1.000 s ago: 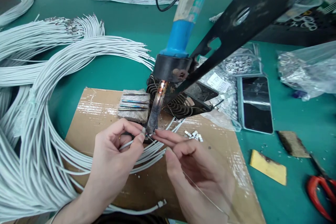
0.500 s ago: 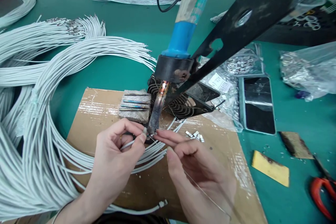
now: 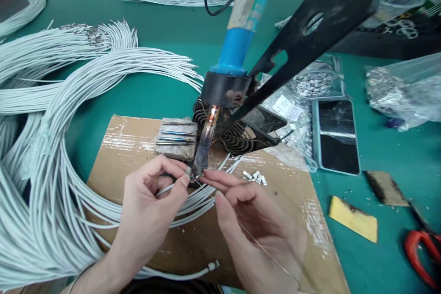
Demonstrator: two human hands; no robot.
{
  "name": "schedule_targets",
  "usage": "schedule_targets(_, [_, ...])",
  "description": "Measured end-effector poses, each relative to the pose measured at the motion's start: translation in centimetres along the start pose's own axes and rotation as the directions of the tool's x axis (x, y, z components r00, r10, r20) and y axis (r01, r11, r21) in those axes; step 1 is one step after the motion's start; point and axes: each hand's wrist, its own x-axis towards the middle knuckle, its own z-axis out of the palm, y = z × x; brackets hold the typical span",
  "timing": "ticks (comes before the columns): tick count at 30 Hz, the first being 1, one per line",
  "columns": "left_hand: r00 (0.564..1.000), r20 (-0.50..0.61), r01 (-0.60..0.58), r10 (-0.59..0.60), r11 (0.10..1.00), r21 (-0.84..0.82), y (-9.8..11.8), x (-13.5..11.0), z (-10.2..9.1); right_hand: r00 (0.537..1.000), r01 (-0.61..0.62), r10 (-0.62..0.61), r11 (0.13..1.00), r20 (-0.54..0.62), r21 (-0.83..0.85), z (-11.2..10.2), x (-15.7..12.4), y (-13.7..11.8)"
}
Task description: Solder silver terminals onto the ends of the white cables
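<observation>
My left hand (image 3: pixel 148 211) pinches the end of a thin white wire (image 3: pixel 165 189) between thumb and forefinger and holds it at the tip of a soldering iron (image 3: pixel 206 140). The iron has a blue handle (image 3: pixel 245 14) and hangs fixed in a black stand (image 3: pixel 310 23) above a cardboard sheet (image 3: pixel 131 147). My right hand (image 3: pixel 255 225) is closed on a fine solder wire (image 3: pixel 265 252) and feeds its end to the same iron tip. Both sets of fingertips nearly touch under the tip.
Large bundles of white wires (image 3: pixel 51 101) fill the left side of the green table (image 3: pixel 396 220). A phone (image 3: pixel 336 135), bags of small metal parts (image 3: pixel 317 83), small metal terminals (image 3: pixel 255 177), a yellow sponge (image 3: pixel 353 219) and red-handled scissors (image 3: pixel 420 250) lie at the right.
</observation>
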Motion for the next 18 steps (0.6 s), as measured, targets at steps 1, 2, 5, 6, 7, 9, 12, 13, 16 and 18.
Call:
schedule_targets(1, [1.0, 0.004, 0.001, -0.001, 1.0, 0.002, -0.03, 0.01, 0.02, 1.0, -0.001, 0.001, 1.0, 0.003, -0.001, -0.03, 0.01, 0.04])
schedule_targets(2, [1.0, 0.009, 0.001, -0.001, 1.0, 0.002, -0.05, 0.03, 0.05, 1.0, -0.003, 0.003, 1.0, 0.004, -0.002, -0.05, 0.02, 0.09])
schedule_targets(5, [1.0, 0.021, 0.002, -0.002, 1.0, 0.0, -0.08, 0.08, 0.16, 1.0, -0.006, 0.006, 1.0, 0.002, 0.002, -0.08, 0.0, 0.18])
schedule_targets(6, [1.0, 0.021, 0.002, -0.002, 1.0, 0.0, -0.08, 0.09, 0.18, 1.0, -0.008, 0.008, 1.0, -0.001, 0.006, -0.08, -0.03, 0.19])
schedule_targets(7, [1.0, 0.02, 0.0, 0.0, 1.0, -0.001, -0.07, 0.09, 0.2, 1.0, -0.01, 0.01, 1.0, -0.005, 0.009, -0.08, -0.06, 0.2])
schedule_targets(9, [1.0, 0.023, 0.002, -0.002, 1.0, -0.004, -0.06, 0.08, 0.19, 1.0, -0.017, 0.017, 1.0, -0.009, 0.011, -0.06, -0.11, 0.2])
schedule_targets(12, [1.0, 0.029, 0.0, 0.0, 1.0, -0.002, -0.05, 0.04, 0.1, 1.0, -0.014, 0.014, 1.0, -0.013, -0.005, -0.06, -0.14, 0.21])
schedule_targets(13, [0.999, 0.037, -0.004, 0.004, 1.0, 0.004, -0.05, 0.02, 0.05, 1.0, -0.01, 0.01, 1.0, -0.013, -0.009, -0.06, -0.13, 0.21])
schedule_targets(16, [0.999, 0.045, -0.009, 0.008, 1.0, 0.01, -0.01, -0.08, -0.09, 1.0, 0.002, -0.002, 1.0, -0.011, -0.016, -0.08, -0.09, 0.21])
schedule_targets(18, [0.999, 0.041, -0.009, 0.008, 1.0, 0.004, 0.0, -0.14, -0.19, 1.0, 0.003, -0.003, 1.0, -0.015, -0.02, -0.07, -0.06, 0.16])
